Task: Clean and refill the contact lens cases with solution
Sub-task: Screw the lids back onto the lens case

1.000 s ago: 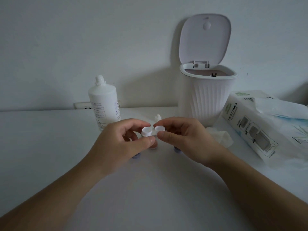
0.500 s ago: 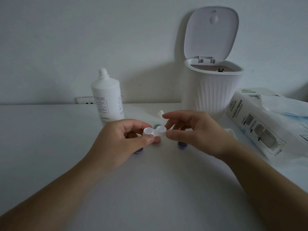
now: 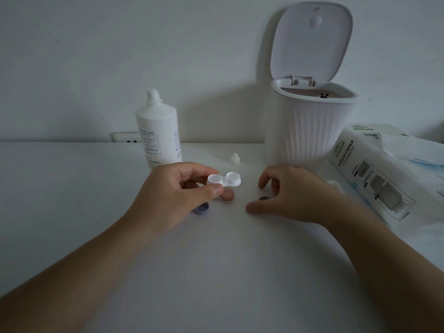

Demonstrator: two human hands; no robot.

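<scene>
We see the left hand (image 3: 175, 198) pinching the white lens case (image 3: 224, 180) by its left well, held just above the table (image 3: 216, 272). The right hand (image 3: 292, 193) hovers with fingers loosely curled over a purple cap (image 3: 264, 198), gripping nothing. A pink cap (image 3: 227, 195) and another purple cap (image 3: 201, 209) lie below the case. Behind stand the bottle (image 3: 158, 135), its small cap (image 3: 235, 159), an open bin (image 3: 310, 126) and a tissue pack (image 3: 374, 179). The table is white, against a pale wall with 1 socket (image 3: 126, 138).
</scene>
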